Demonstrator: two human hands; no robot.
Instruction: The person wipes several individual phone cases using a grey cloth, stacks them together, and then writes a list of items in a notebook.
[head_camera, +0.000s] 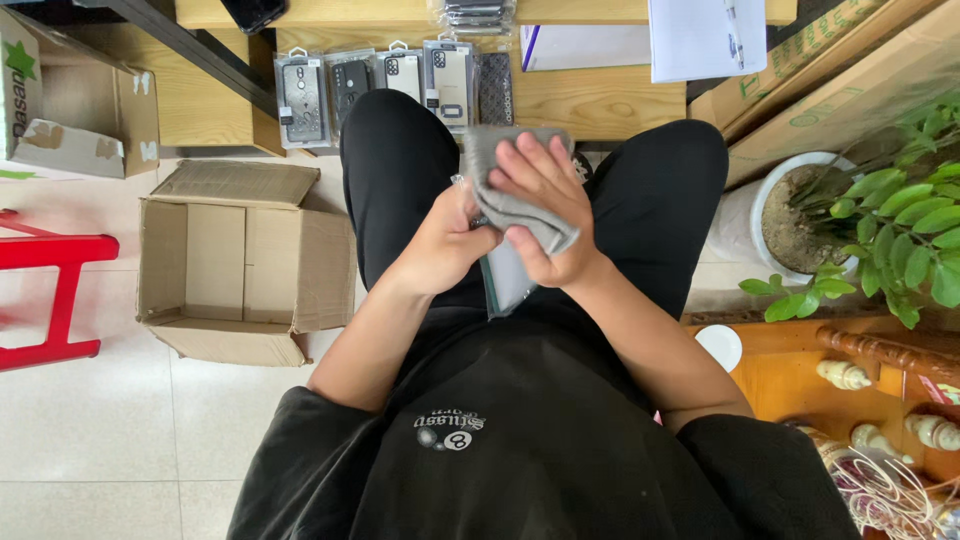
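I sit with my lap in the middle of the head view. My right hand (545, 200) presses a grey cloth (505, 170) against a flat clear packaged phone case (505, 275) that stands on edge over my black trousers. My left hand (445, 240) grips the left edge of that package, fingers closed around it. The cloth covers most of the package's upper part; only its lower end shows below my hands.
Several packaged phone cases (390, 85) lie on a wooden table edge (600, 105) ahead. An open cardboard box (240, 265) stands on the tiled floor at left, beside a red stool (60, 290). A potted plant (860, 220) and wooden furniture (800, 370) are at right.
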